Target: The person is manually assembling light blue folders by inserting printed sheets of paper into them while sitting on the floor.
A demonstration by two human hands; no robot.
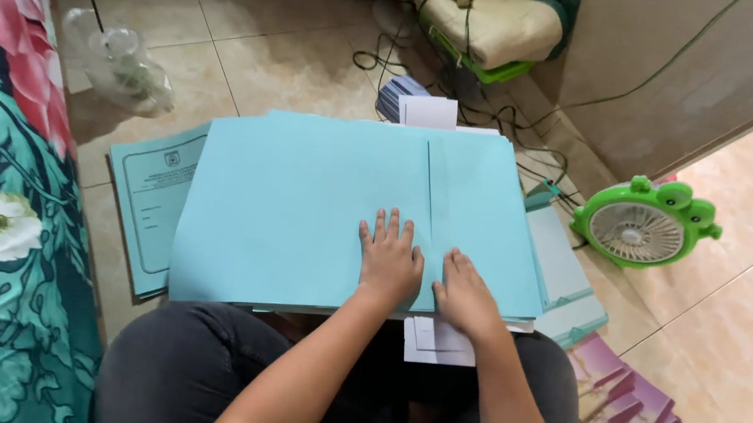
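I've got both palms flat on the light blue folder [302, 218] across my lap: left hand [390, 263] with fingers spread, right hand [465, 294] with fingers together, I think. The fold crease runs away from me between them, nearer the right

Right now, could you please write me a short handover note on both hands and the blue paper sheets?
Left hand: flat, palm down, fingers spread, pressing on the large light blue sheet beside its fold line.
Right hand: flat on the same sheet, just right of the fold, near the lower edge.
The sheet lies across the lap over white papers that stick out beneath. More blue printed sheets lie on the floor to the left, another stack to the right, beside a green frog-shaped fan.
Done: the right-hand flap is folded over the sheet.
Left: the fold is being pressed; the other stacks lie untouched.
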